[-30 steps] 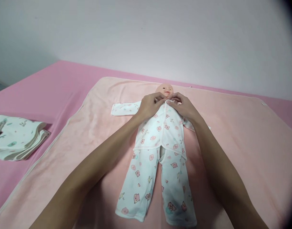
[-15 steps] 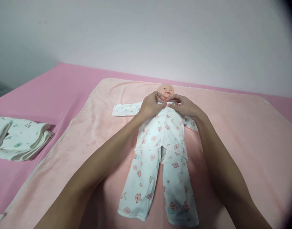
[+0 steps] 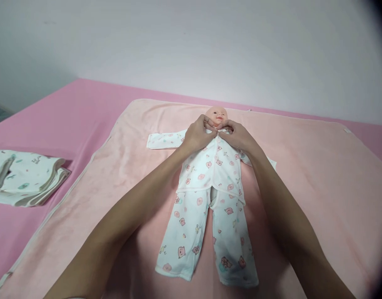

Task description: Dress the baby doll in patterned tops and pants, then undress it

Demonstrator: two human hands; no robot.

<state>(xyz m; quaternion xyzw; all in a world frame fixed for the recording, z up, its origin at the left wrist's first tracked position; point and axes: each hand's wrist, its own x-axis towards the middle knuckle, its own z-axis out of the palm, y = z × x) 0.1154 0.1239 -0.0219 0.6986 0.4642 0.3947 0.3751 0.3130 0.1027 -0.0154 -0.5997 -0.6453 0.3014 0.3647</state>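
A baby doll (image 3: 218,115) lies on its back on a peach blanket (image 3: 303,174), dressed in a white top (image 3: 211,166) and trousers (image 3: 191,236) printed with pink bears. My left hand (image 3: 197,135) and my right hand (image 3: 237,136) meet just under the doll's chin. Both pinch the top's neckline (image 3: 220,132), fingers pressed together on the cloth. One sleeve (image 3: 162,140) stretches out to the left.
A pink sheet (image 3: 62,112) covers the bed under the blanket. A folded pile of white printed baby clothes (image 3: 22,177) lies at the left edge. A pale wall rises behind the bed.
My hands stay at the doll's neckline with small finger shifts. The view has moved slightly, so the doll sits a little higher in the picture.
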